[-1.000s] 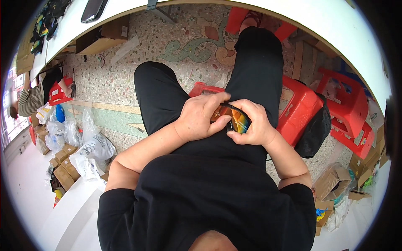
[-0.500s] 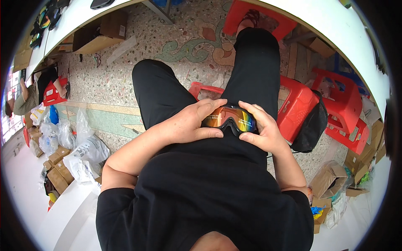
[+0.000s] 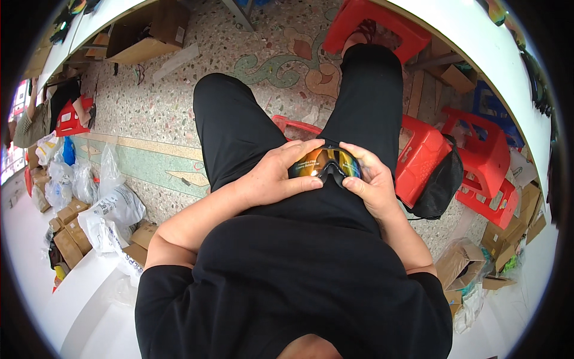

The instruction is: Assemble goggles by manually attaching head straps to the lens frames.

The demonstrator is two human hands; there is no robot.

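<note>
A pair of goggles [image 3: 317, 164] with a black frame and a mirrored orange, yellow and blue lens lies across my lap, lens facing up. My left hand [image 3: 278, 175] grips its left end, thumb along the lower edge and fingers over the upper edge. At the other end my right hand [image 3: 372, 178] holds the frame, thumb near the nose notch and fingers along the top. Printing shows on the lens. The underside of the goggles and some fingertips are hidden.
Red plastic stools [image 3: 421, 161] stand to my right, with a black bag [image 3: 439, 185] hanging on one. A white table [image 3: 478, 45] curves across the far side. Plastic bags [image 3: 110, 209] and cardboard boxes [image 3: 72, 236] lie to my left; another person [image 3: 51, 113] sits far left.
The goggles have tilted slightly in my hands, and the reflections on the lens have shifted. Both hands keep their hold. The whole view has turned a little.
</note>
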